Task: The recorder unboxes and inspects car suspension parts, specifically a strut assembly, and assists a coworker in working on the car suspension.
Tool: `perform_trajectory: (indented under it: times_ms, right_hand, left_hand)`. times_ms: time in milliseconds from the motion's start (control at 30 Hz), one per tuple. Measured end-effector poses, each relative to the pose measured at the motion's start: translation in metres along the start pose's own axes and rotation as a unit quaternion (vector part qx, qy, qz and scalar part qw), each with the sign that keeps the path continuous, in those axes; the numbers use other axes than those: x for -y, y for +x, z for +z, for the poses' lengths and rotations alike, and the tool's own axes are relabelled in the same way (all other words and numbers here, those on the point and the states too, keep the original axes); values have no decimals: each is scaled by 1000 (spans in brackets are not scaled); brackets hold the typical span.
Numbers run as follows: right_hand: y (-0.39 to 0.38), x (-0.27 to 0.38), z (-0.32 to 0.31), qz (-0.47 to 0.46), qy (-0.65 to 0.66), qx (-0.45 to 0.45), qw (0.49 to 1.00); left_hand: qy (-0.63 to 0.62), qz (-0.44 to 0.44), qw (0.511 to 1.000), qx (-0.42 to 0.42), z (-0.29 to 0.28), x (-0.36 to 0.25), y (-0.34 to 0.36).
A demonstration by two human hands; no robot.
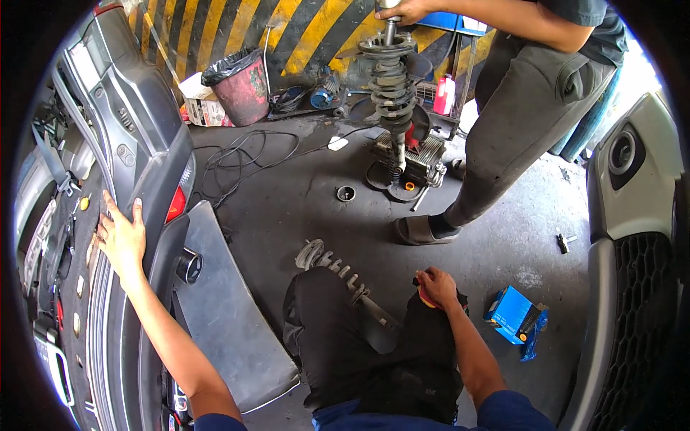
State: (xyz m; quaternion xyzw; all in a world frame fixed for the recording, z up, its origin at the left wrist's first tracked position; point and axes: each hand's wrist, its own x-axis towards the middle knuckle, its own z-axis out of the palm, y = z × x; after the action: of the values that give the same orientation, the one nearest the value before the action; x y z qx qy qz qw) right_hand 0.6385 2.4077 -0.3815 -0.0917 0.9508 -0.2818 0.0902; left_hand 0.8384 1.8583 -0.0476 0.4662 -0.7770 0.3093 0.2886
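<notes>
My left hand (123,237) rests with spread fingers on the rear edge of the grey car body (147,100), beside the red tail light (176,205). My right hand (436,287) is closed at my right knee, on something red and dark that I cannot make out. A detached strut (375,314) lies between my legs on the floor. Opposite me, a co-worker's hand (397,10) grips the top of an upright strut with a coil spring (388,93), which stands in a spring compressor (424,165).
A co-worker in sandals (424,230) stands at upper right. A grey panel (230,316) lies left of my legs. A blue box (508,314), a loose fitting (564,243), a metal ring (346,193) and cables (241,151) lie about. A bucket (237,93) is behind; a car bumper (632,302) borders the right.
</notes>
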Motion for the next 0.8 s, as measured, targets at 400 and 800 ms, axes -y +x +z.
perform_trajectory:
  times_ms: [400,800]
  right_hand:
    - [-9,13,4,-34,30,15,999]
    - [-8,32,-5,-21,36,38,998]
  left_hand:
    - [3,-26,999,47,-8,-4,2]
    - [13,-20,998,50,-4,-2,4]
